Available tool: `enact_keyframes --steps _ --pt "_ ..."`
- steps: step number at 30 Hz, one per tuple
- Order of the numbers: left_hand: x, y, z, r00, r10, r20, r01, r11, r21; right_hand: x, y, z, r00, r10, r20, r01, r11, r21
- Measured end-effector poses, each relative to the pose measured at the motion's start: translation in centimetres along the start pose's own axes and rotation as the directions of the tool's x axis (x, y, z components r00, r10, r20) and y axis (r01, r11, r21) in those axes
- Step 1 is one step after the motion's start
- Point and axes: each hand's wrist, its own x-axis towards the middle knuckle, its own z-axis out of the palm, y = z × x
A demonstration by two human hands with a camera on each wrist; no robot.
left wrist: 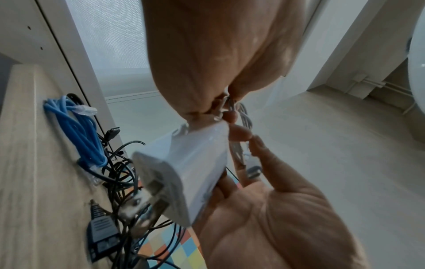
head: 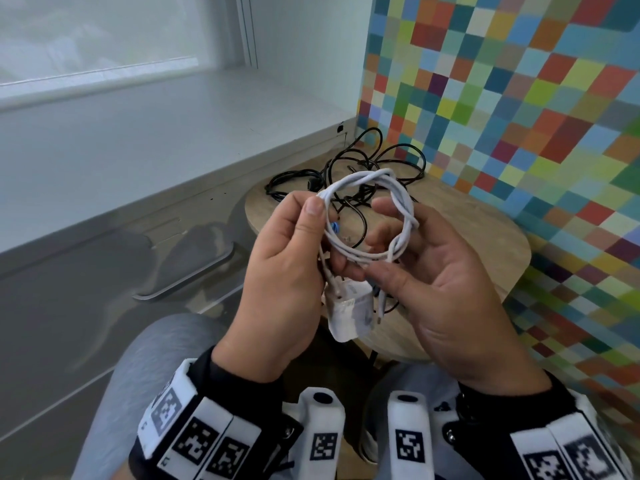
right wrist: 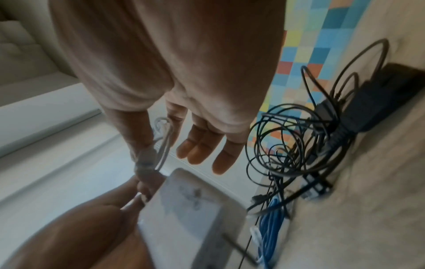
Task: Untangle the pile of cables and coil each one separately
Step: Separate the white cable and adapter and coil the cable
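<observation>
I hold a white cable (head: 367, 188), wound into a round coil, above a round wooden table (head: 478, 237). My left hand (head: 313, 216) pinches the coil's left side at the thumb. The right hand (head: 382, 244) has its thumb over the coil's lower part and its straight fingers (right wrist: 202, 149) behind the loop. A white charger block (head: 349, 315) hangs from the cable below my left hand. On the table behind lies a tangle of black cables (head: 367, 161) with a black adapter (right wrist: 368, 109). A bundled blue cable (left wrist: 78, 131) lies beside it.
A grey cabinet with a curved drawer handle (head: 187, 280) stands left of the table under a white window sill (head: 173, 116). A wall of coloured squares (head: 519, 116) runs close along the table's right side. My knees (head: 162, 362) are below the hands.
</observation>
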Motion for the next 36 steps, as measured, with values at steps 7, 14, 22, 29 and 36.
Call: enact_keyframes --steps 7,14,22,29,36 --pt "0.0 0.1 0.0 0.998 -0.038 0.053 0.040 0.998 -0.038 -0.1 -0.4 -1.1 0.990 -0.100 -0.099 0.059 0.933 -0.355" --pt "-0.2 0.2 0.3 0.996 -0.062 0.067 0.067 0.996 -0.065 -0.5 -0.3 -0.8 0.938 -0.299 -0.172 0.158 0.815 -0.558" --pt "0.0 0.0 -0.7 0.984 0.016 0.176 -0.042 0.989 0.143 -0.1 -0.6 -0.7 0.960 -0.088 -0.264 0.003 0.951 -0.308" --pt "0.2 0.3 -0.6 0.998 0.017 0.055 -0.017 1.000 -0.001 0.1 0.7 -1.1 0.988 0.022 -0.153 -0.057 0.971 -0.231" --pt "0.8 1.7 -1.2 1.000 0.014 -0.005 -0.015 0.972 -0.235 -0.3 1.9 0.1 0.955 0.267 0.131 -0.203 0.907 -0.368"
